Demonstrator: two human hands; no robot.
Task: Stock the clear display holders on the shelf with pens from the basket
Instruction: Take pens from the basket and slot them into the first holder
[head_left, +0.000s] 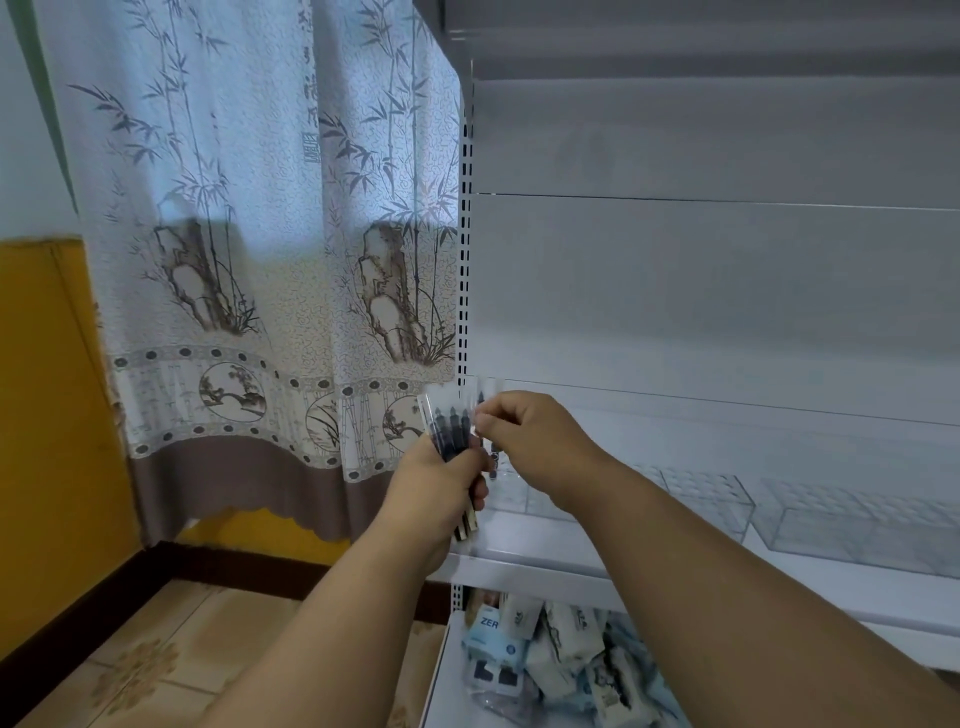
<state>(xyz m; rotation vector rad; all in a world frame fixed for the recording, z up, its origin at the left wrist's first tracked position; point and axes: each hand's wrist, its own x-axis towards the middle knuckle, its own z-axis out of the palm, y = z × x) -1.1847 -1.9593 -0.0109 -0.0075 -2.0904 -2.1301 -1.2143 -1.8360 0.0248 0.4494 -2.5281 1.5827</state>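
Pens (453, 426) in clear sleeves stand bunched in my left hand (436, 486), fist wrapped round their lower ends, just off the left front corner of the white shelf (545, 551). My right hand (530, 436) pinches one sleeved pen (488, 402) at the top of the bunch. Clear display holders (727, 499) sit along the shelf, toward its right end. Packaged goods (561, 660) fill the tier below.

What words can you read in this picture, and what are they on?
"ZER": on a light blue packet on the lower shelf; the rest of the word is cut off.
Curtain: a column of brush characters and a small seal, too blurred to read.
Pens in the left hand: print too small to read.
Other packets: dark markings, unreadable.
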